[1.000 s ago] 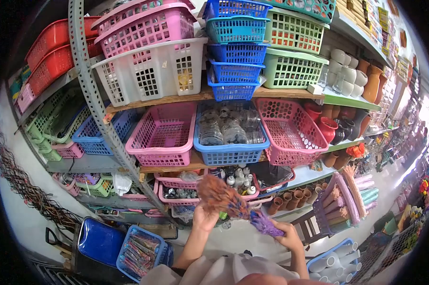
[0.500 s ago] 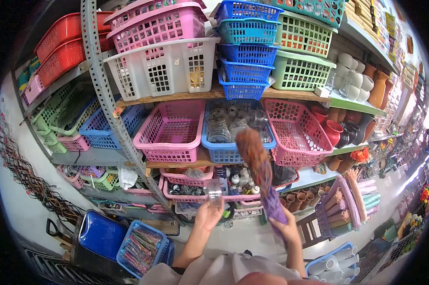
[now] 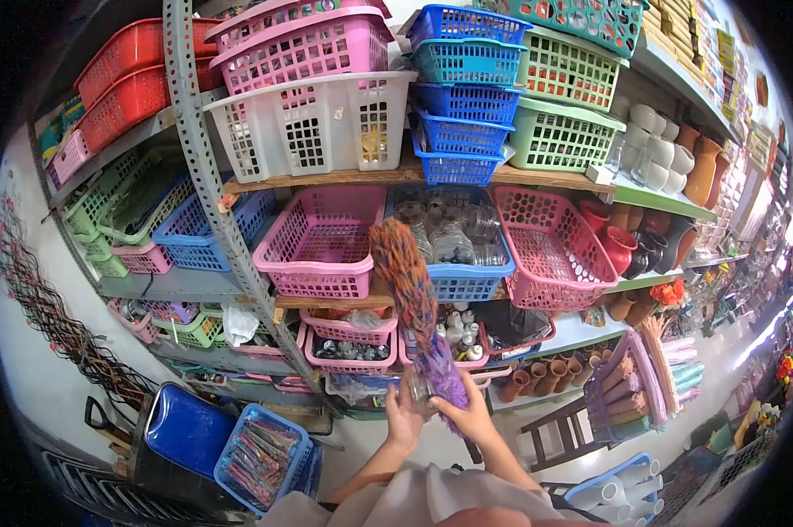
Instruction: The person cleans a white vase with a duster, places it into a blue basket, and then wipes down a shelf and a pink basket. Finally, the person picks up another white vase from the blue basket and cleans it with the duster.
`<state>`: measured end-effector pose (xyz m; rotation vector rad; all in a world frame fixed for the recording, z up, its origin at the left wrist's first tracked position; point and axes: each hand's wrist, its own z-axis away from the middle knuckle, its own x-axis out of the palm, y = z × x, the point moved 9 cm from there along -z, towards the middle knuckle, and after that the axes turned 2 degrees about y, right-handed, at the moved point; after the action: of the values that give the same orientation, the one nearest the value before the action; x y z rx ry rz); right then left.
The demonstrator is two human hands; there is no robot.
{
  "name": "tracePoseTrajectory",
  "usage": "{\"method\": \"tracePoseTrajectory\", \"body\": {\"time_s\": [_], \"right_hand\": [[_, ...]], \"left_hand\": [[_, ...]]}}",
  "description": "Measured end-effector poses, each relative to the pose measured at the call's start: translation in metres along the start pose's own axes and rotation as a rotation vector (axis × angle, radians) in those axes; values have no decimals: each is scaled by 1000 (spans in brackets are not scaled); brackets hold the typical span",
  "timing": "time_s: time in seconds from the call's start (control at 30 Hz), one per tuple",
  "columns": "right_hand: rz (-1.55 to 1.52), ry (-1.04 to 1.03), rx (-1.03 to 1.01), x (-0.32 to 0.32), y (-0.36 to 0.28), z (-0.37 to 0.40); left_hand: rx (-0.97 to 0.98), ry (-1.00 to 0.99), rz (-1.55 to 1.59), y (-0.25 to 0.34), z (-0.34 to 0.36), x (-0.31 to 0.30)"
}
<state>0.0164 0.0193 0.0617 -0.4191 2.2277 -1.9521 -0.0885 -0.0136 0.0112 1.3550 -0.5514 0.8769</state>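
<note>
Head camera view: two bare hands brought together at waist level before a shelf of plastic baskets. Right hand, fingers closed around the purple lower part of a shaggy duster; left hand, fingers curled about a small clear container, partly hidden by the fingers and seen just beside the purple strands; whether the two touch cannot be told. The duster stands tilted, its brown end raised in front of the gap between a pink basket and a blue basket; contact with either rim cannot be judged. Clear round containers lie in the blue basket; small white bottles stand on a lower level.

Points of good handling, as judged: the container, probably smooth and light, is best cradled by its sides, firmly enough not to slip yet without squeezing; the soft strands suit a light, turning contact, with any stiff core kept off the clear wall. A lower hold on the duster would leave more strands free; a small step back would keep its long raised end clear of the baskets and loose containers, which a wide swing could knock
</note>
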Motion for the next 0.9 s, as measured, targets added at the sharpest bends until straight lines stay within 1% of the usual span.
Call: {"method": "tracePoseTrajectory", "body": {"time_s": [0.03,0.1,0.13,0.17,0.23,0.27,0.3,0.33,0.37,0.4,0.43,0.47,0.5,0.53,0.57,0.6,0.63,0.67,0.7,0.73,0.77,0.83,0.87,0.9], "right_hand": [[1,0,-5,-1,3,0],[438,-48,-428,10,-28,6],[554,-59,-470,13,-37,14],[557,-56,-470,13,-42,20],[701,-1,-262,5,-28,25],[702,6,-262,3,-25,28],[621,46,-124,-8,-12,29],[539,84,12,-19,2,32],[539,91,5,-29,2,36],[646,-102,-110,-24,-4,41],[748,-298,-219,-14,-13,52],[843,-294,-194,-18,-19,55],[841,-285,-190,-20,-18,57],[820,-159,-106,-34,-15,56],[799,-34,-24,-48,-12,56],[800,-25,-27,-54,-13,57],[830,-134,-85,-49,-14,59],[858,-244,-142,-44,-15,62],[882,-354,-193,-36,-15,68],[1028,-314,-115,-38,-18,67],[1029,-301,-111,-33,-17,66],[1087,-252,-88,-33,-14,66],[1014,-285,-110,-31,-7,67],[1015,-275,-101,-35,-4,67]], "left_hand": [[2,-4,0,0,-2,-4],[22,-80,-17,-2,-6,-7],[56,4,-57,-2,-6,-14],[54,1,-56,-2,-7,-16],[-29,-114,255,1,-6,-5],[-43,-81,347,3,-8,-5],[-47,-87,345,8,-9,-1],[-57,-64,440,15,-10,-1],[-65,-43,534,23,-11,-3],[5,-374,546,29,-30,-13],[-106,-236,741,28,-28,-17],[-63,-177,675,37,-25,-17],[-22,-118,607,50,-22,-11],[-30,-121,603,55,-17,-4],[-2,-79,585,60,-15,-3],[29,-41,567,65,-16,-3],[43,-576,518,67,-19,7],[19,-413,603,48,-47,-35],[-8,-244,682,39,-59,-54],[-81,-361,773,38,-57,-38],[-93,-366,771,38,-57,-32],[-192,-158,787,24,-57,-30],[-232,-219,849,18,-63,-30],[-276,-280,908,13,-68,-29]]}}
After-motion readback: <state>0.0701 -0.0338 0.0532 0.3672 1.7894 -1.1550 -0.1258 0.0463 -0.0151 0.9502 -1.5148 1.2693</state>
